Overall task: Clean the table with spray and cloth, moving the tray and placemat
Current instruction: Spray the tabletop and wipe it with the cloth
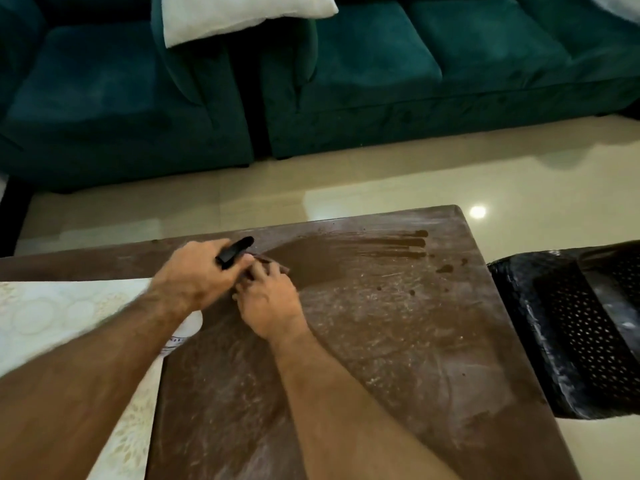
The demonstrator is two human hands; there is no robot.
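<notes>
Teal velvet sofa is running along the far side of the room, with a white cushion lying on its arm. Glossy cream tiled floor is separating it from the table.

Dark brown rectangular wooden table is filling the lower middle of the view; its surface is showing pale dusty streaks over most of the right half. A darker wiped band is stretching from the hands toward the far right corner, ending in ragged streaks and a few dark droplets near that corner.

Black perforated plastic chair is standing just beside the table's right edge.

Cream placemat with a pale circle pattern is lying on the table's left part, reaching the left edge of the view and running down toward the near edge.

Left hand is gripping a white spray bottle by its black trigger head; fingers are curled around the neck, and the nozzle is pointing toward the far right. The bottle body is hanging below the wrist, over the placemat's right border.

Right hand is pressing down on a small brown cloth, fingers bent over it, just beside the left hand, near the middle of the table's far edge. Most of the cloth is hidden under the fingers.

Tray: cannot tell where it is.
</notes>
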